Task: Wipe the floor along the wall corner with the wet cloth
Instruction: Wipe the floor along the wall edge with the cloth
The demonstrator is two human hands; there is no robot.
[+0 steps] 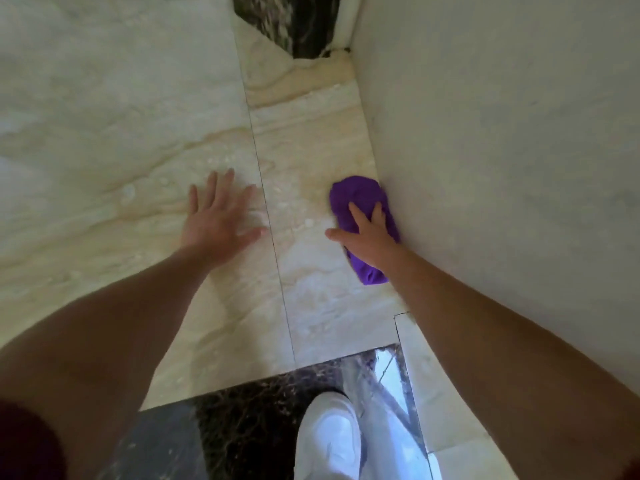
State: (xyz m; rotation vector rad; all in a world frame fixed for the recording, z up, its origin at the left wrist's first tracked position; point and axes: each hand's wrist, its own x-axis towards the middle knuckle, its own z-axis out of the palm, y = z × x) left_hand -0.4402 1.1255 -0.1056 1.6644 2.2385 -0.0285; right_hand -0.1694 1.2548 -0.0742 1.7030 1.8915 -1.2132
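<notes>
I was in the middle of the wiping itself. My right hand point(369, 237) lay flat on the purple cloth point(360, 202), right of centre in the frame, fingers spread and pressing down on it rather than curled around it, the thumb stretched out onto bare tile to the left. The cloth was bunched into a long wad and sat on the floor point(311, 161) right against the foot of the wall point(502, 150), so its right edge touched the seam where tile met wall. My left hand point(218, 216) was planted palm down, left of centre, fingers open and splayed, holding nothing; I judged it was there to prop me up. A thin grout line point(266, 216) ran between the two hands toward the top of the frame.

The pale tile around the cloth showed faint beaded marks, possibly wet; I could not tell for certain. The strip beside the wall stretched on to the dark marble patch point(294, 26) at the top centre, and looked to be the stretch left to cover. The next move, as I judged it, called for steady downward pressure and a slide along that seam, cloth kept tight to the wall. My white shoe point(329, 441) stood at the bottom, well clear.
</notes>
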